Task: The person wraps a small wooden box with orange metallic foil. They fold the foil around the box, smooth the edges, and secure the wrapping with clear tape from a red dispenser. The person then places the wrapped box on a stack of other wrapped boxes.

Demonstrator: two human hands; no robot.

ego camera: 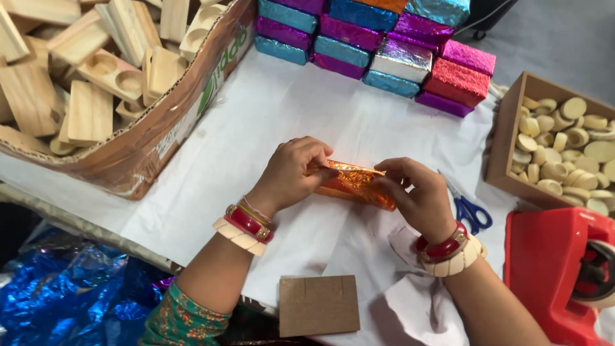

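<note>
- Left hand (296,172): centre of frame, fingers curled in tight. Thumb and fingertips pinch the upper left edge of the orange foil-wrapped block (356,186). Grasping, not released.
- Right hand (418,195): just right of centre, fingers bent down over the right end of the same block, pressing the foil against it. Thumb lies along the near edge. Closed on the block; the fingertips are partly hidden behind the foil, so I cannot tell exactly how they sit.
- Orange foil-wrapped block: held between both hands at mid-frame, low over the white cloth (269,122). Long axis runs left to right, slightly tilted down toward the right. Foil crinkled; a flap stands up at the top edge.
- Both wrists carry red and cream bangles (246,225).
- Blue-handled scissors (471,208): lying on the cloth just beside the right hand, to its right, not touched.
- Stack of foil-wrapped blocks (384,45): top centre of frame, in blue, purple, pink, red and silver, well apart from the hands.
- Cardboard box of bare wooden blocks (96,83): upper left.
- Small box of round wooden discs (564,147): right edge.
- Red tape dispenser (557,269): lower right corner.
- Brown cardboard rectangle (318,305): bottom centre, flat on the cloth, between the forearms.
- Crumpled blue foil (64,295): lower left, below the table edge.
</note>
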